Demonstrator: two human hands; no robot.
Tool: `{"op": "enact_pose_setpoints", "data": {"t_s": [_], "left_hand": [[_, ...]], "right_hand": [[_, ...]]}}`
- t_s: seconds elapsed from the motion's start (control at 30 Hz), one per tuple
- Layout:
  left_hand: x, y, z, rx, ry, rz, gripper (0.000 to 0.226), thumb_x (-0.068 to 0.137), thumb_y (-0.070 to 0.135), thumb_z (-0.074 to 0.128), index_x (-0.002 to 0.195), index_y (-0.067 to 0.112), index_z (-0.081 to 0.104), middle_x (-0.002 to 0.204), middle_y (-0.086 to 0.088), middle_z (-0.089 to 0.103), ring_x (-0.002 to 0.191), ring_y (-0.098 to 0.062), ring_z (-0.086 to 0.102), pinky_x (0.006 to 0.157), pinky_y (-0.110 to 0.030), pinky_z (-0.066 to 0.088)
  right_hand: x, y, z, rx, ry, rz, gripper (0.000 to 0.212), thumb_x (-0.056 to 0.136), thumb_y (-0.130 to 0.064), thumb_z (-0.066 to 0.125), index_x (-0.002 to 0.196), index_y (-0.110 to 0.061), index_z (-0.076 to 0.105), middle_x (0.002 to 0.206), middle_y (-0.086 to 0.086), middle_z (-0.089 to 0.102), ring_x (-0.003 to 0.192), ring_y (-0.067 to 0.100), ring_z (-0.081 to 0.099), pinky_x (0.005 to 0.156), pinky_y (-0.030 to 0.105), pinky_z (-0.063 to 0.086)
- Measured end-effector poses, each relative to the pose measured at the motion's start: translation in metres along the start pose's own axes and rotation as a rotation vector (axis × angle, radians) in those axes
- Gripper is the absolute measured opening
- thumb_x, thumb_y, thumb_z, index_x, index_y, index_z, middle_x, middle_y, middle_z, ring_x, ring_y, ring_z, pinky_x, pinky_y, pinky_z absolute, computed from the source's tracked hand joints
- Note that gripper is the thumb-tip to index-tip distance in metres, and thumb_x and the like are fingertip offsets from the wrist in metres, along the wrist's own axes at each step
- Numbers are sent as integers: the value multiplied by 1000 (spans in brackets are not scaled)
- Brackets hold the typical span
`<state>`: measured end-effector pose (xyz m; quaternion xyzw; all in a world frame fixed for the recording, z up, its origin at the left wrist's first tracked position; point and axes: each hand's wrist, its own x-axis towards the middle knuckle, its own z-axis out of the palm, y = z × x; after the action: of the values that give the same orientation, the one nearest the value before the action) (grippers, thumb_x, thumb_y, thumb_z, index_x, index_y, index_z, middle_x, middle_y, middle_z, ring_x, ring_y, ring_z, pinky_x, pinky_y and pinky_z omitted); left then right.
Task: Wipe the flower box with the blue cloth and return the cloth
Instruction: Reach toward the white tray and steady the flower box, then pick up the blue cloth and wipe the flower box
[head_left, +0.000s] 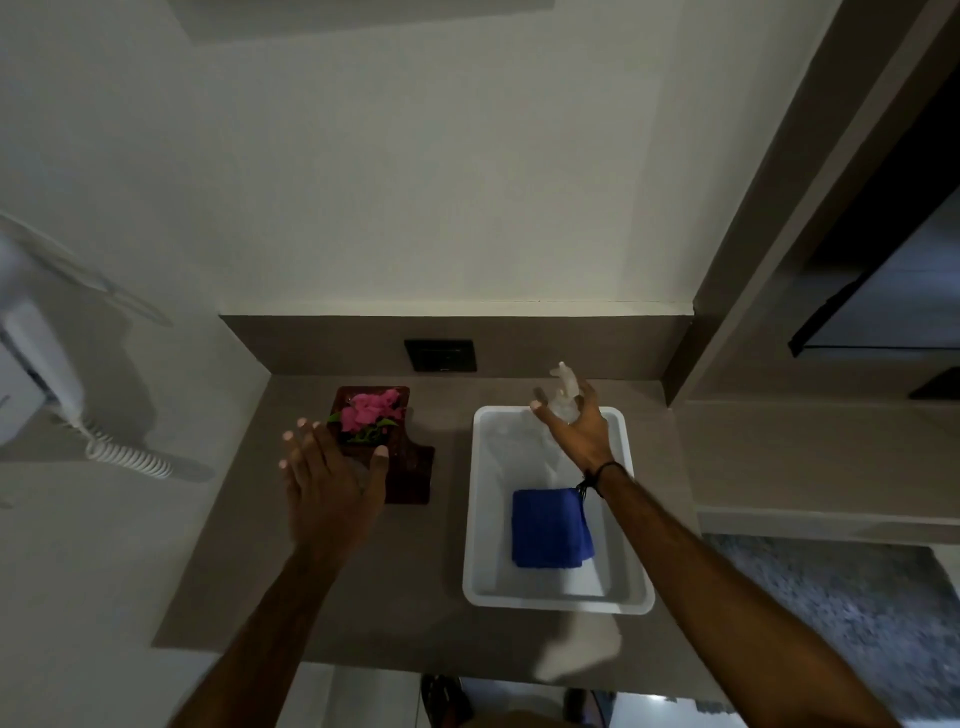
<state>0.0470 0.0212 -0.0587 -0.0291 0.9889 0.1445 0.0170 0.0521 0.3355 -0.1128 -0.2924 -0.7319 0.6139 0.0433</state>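
Note:
The flower box (410, 467) is a dark red-brown box holding pink flowers (371, 409), standing on the grey counter left of centre. My left hand (332, 483) hovers over its near left side, fingers spread, holding nothing. The blue cloth (550, 527) lies folded in the near part of a white tray (480, 499). My right hand (574, 426) reaches over the tray's far end, fingers curled around a clear spray bottle (563, 387); whether it grips the bottle is unclear.
The grey counter (291, 571) ends at a back wall with a dark socket plate (440, 355). A white wall phone with a coiled cord (124, 454) hangs at the left. A brown cabinet frame (769, 234) rises at the right.

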Motion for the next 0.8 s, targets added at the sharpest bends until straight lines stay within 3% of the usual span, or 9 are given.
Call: {"op": "enact_pose_setpoints", "data": {"t_s": [0.07,0.13,0.2,0.33,0.5,0.63,0.7,0.8], "left_hand": [[-1,1,0,-6,1,-2,101,87,71,26,159,4,3,170,-20,0,158,-36,-2,128,-53,4],[-1,2,0,-1,3,-7,101,86,71,25,159,4,3,170,-20,-1,158,-36,-2,128,-53,4],[-1,2,-1,-7,-11,-17,102,86,71,24,160,5,1,171,-19,-3,158,-35,-5,128,-53,3],[-2,5,-3,-24,-34,-25,102,86,71,24,160,5,0,171,-17,-6,158,-33,-8,128,-52,0],[-3,7,-10,-36,-70,-25,103,85,71,23,160,6,-3,171,-17,-9,158,-33,-10,128,-52,0],[-4,11,-12,-31,-83,-33,104,85,74,23,160,7,-5,171,-15,-10,158,-32,-10,128,-52,0],[-4,11,-13,-42,-85,-40,107,83,76,24,160,8,-5,171,-15,-10,158,-32,-10,128,-52,-1],[-3,10,-12,-65,-86,-42,109,81,77,26,160,7,-4,171,-16,-8,158,-33,-8,128,-53,0]], "right_hand": [[-14,15,-4,-90,74,51,97,74,-39,82,151,-15,27,142,9,53,125,28,56,104,44,50],[-37,36,-3,-210,99,67,98,69,-38,86,146,-11,32,140,12,54,125,32,56,99,39,51],[-61,56,0,-391,27,85,92,64,-38,88,136,-10,39,131,13,56,119,32,57,90,37,52],[-79,74,7,-799,-158,108,81,64,-42,86,124,-7,44,126,14,51,113,31,54,91,38,52],[-64,65,3,-613,-233,318,75,64,-35,89,122,-4,54,121,14,64,109,30,64,83,34,55],[-62,62,2,-296,-235,459,59,63,-31,89,109,-8,61,109,11,70,88,23,67,72,33,58],[-63,57,9,-121,-216,479,55,62,-28,88,107,-9,62,107,10,71,88,24,68,78,40,62],[-64,34,26,119,-222,442,52,64,-21,84,110,-16,62,113,10,70,104,30,66,93,50,57]]}}
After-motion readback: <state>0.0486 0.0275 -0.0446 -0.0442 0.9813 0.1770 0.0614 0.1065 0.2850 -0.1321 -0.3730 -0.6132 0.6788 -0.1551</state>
